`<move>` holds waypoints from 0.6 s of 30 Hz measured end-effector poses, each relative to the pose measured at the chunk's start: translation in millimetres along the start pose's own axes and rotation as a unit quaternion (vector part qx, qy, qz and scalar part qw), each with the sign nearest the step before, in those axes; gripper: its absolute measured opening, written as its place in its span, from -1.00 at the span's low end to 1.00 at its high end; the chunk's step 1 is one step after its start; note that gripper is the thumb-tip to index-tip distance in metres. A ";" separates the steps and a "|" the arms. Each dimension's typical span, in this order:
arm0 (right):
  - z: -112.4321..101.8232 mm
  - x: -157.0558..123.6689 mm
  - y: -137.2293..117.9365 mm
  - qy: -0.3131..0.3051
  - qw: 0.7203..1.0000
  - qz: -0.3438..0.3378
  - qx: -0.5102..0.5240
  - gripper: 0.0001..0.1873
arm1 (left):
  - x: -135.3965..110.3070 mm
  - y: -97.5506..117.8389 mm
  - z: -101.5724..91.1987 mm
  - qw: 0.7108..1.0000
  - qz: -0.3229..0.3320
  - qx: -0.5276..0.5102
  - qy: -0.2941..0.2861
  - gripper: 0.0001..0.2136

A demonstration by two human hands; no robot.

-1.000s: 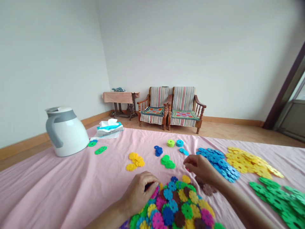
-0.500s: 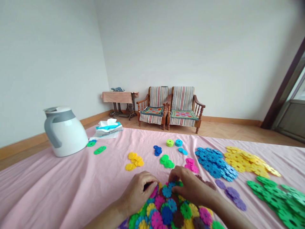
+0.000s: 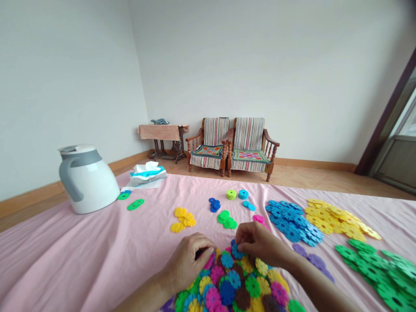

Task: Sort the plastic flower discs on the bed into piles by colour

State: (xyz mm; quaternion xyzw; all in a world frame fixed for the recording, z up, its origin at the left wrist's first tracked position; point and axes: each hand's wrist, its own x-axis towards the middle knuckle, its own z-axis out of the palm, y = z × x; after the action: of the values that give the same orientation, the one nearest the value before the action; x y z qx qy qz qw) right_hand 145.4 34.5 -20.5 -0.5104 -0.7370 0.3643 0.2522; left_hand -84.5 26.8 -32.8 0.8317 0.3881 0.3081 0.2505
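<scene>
A mixed heap of notched, flower-shaped plastic discs (image 3: 234, 279) in pink, blue, green, yellow and brown lies in front of me. My left hand (image 3: 191, 262) rests at the heap's left edge. Its fingers are curled towards the thumb beside a pink disc (image 3: 210, 260), and whatever they hold is hidden. At the heap's far right edge, my right hand (image 3: 261, 243) is closed, with a blue disc (image 3: 237, 250) at its thumb and fingertips. Just beyond that hand lies a small group of pink discs (image 3: 259, 219), partly covered by it.
Sorted piles of blue (image 3: 289, 221), yellow (image 3: 338, 219), green (image 3: 377, 268) and purple discs (image 3: 313, 260) lie right on the pink cloth (image 3: 97, 255). Small groups, including yellow discs (image 3: 183, 219), lie ahead. A white jug (image 3: 94, 182) and tissue box (image 3: 148, 175) stand left.
My right hand has shifted slightly right and up, and the blue disc at its fingertips has moved with it. More yellow discs show beneath it. My left hand has stayed in place.
</scene>
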 end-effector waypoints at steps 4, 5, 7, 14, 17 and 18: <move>-7.2 -1.3 -2.6 -0.001 1.000 -0.003 0.021 -0.92 | -0.1 -1.5 0.4 1.000 -0.001 -0.002 0.002 -0.78; -9.9 -1.0 -2.8 0.006 1.000 -0.002 0.023 -0.94 | -0.2 -1.6 0.4 1.000 -0.001 -0.003 0.002 -0.78; -17.3 2.0 0.1 0.033 0.999 0.004 0.019 -0.98 | -0.5 -1.5 0.4 1.000 -0.002 -0.004 0.001 -0.78; -47.2 36.4 39.4 0.183 0.972 0.123 -0.078 -0.86 | -2.0 -2.7 1.0 1.000 0.000 0.001 0.001 -0.80; -49.1 52.8 49.3 0.205 0.956 0.168 -0.123 -0.73 | -2.0 -2.1 1.1 1.000 0.001 0.001 0.002 -0.80; -48.1 57.5 50.5 0.206 0.953 0.177 -0.134 -0.69 | -1.9 -1.6 1.0 1.000 0.001 0.000 0.001 -0.80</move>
State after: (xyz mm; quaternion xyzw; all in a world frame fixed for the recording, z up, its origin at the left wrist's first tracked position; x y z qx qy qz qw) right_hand 189.6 112.6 -31.4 -0.7259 -0.6086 0.1882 0.2593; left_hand -85.6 26.0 -35.1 0.8318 0.3874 0.3095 0.2494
